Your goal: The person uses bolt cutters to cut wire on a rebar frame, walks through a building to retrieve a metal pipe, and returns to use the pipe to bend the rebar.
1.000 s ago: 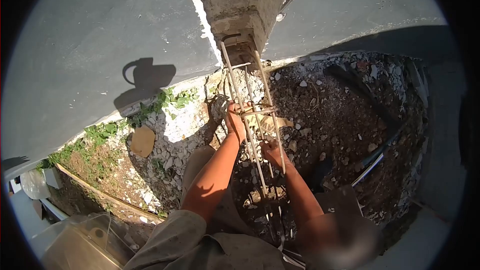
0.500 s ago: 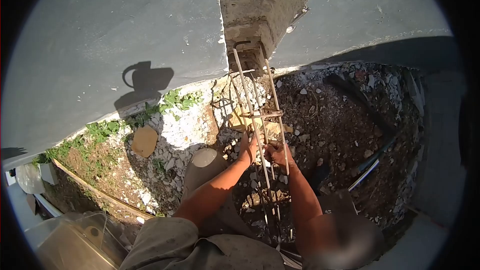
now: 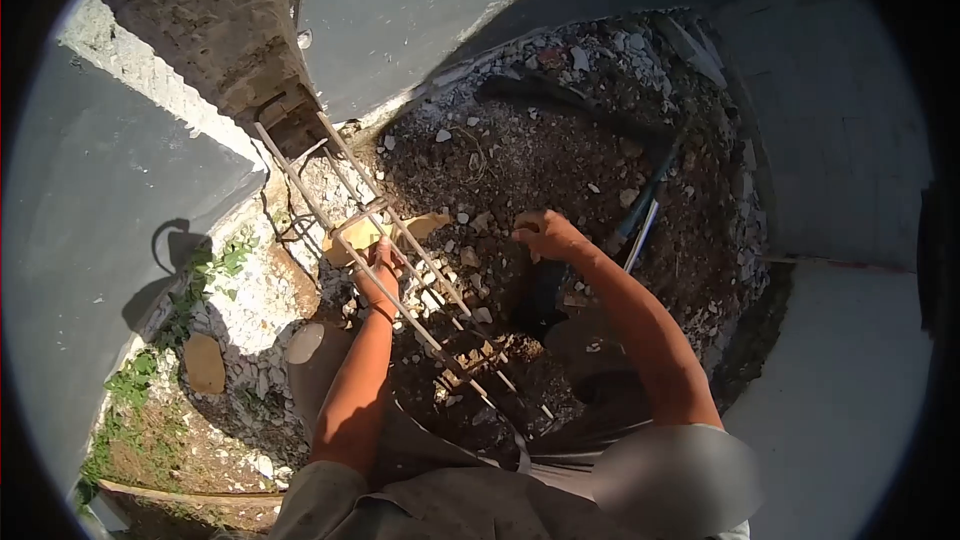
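A narrow rebar cage (image 3: 318,202) of long steel rods with a square stirrup (image 3: 362,220) leans from the base of the concrete column down towards my body. My left hand (image 3: 378,278) is at the rods just below the stirrup, its fingers closed and partly hidden between them. To the right, apart from the cage, my right hand (image 3: 550,237) hovers over the soil with its fingers curled in. Whatever it may hold is too small to make out.
Grey walls (image 3: 400,10) flank the rough column (image 3: 215,30). Rubble and stones (image 3: 245,325) cover the dirt. A flat tan stone (image 3: 204,363) lies at left. A pale bar and a dark teal one (image 3: 648,202) lie at right. White flooring (image 3: 810,390) borders the pit.
My right hand has come away from the cage and moved right. My left hand stays at the rods. The view has turned to the right, so the cage now appears further left and more slanted.
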Demonstrator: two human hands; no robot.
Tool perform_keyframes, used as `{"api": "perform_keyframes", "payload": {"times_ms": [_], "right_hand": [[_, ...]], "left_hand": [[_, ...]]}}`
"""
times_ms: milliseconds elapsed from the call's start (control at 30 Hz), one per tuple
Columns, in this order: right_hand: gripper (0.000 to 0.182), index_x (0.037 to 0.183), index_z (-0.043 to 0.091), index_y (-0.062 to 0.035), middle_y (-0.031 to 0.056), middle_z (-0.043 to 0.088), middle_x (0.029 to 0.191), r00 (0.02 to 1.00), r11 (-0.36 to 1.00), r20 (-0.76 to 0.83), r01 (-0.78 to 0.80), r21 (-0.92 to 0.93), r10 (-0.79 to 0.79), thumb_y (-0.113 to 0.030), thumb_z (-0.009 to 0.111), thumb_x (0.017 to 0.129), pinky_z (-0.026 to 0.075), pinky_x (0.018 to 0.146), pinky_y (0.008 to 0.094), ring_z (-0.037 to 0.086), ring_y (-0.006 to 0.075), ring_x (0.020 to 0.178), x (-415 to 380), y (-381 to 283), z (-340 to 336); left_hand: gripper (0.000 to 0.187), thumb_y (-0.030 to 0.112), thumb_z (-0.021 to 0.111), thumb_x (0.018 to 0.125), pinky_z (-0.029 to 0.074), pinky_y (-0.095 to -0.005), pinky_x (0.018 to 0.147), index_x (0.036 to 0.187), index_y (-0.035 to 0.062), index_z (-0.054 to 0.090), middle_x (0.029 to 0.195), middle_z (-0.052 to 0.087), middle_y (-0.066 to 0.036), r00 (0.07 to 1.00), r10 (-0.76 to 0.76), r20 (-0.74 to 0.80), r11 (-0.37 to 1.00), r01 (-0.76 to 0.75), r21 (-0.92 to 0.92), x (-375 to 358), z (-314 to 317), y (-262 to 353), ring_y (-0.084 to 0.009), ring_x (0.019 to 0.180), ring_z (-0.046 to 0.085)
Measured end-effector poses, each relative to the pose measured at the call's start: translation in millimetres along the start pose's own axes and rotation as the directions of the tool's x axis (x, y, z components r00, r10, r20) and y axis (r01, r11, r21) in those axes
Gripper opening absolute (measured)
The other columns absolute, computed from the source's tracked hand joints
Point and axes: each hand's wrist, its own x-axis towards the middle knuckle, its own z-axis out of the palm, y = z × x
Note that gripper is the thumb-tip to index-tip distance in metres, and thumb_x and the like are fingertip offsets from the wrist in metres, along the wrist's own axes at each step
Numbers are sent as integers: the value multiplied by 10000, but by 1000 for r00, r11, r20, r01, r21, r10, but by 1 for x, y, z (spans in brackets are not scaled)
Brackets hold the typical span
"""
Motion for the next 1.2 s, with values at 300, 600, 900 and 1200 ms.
{"api": "perform_keyframes", "payload": {"times_ms": [300,600,900,1200], "right_hand": [[382,1037,634,-40,215,652,977,876,918,-482,-199,-344,9,-342,662,805,497,808,464,631,401,929,-55,313,-97],[496,1127,379,-12,288,610,1027,657,980,-732,-185,74,179,-181,679,769,465,855,499,584,470,1014,-40,274,-47],[289,1112,420,-3,71,485,746,216,821,-962,509,259,170,-44,534,851,454,471,350,514,166,505,-194,150,-133],[94,1004,509,-51,23,413,618,134,194,-967,965,177,217,-101,540,931,422,475,340,443,147,496,-313,5,-149]], "left_hand": [[353,406,657,889,417,-280,456,856,56,689,634,534,20,993,102,-59,975,-88,202,21,-7,-34,-80,517,443],[383,387,660,890,355,-271,427,877,5,688,601,546,10,969,226,-102,909,-173,379,14,-7,-26,-78,499,463],[627,555,657,829,429,-310,486,1015,-44,642,747,621,-84,980,118,-160,643,48,765,44,-40,-28,-149,616,552],[258,178,571,937,449,-314,772,1101,-21,566,939,607,-85,788,616,-10,761,-592,264,-65,-71,71,-172,848,551]]}}
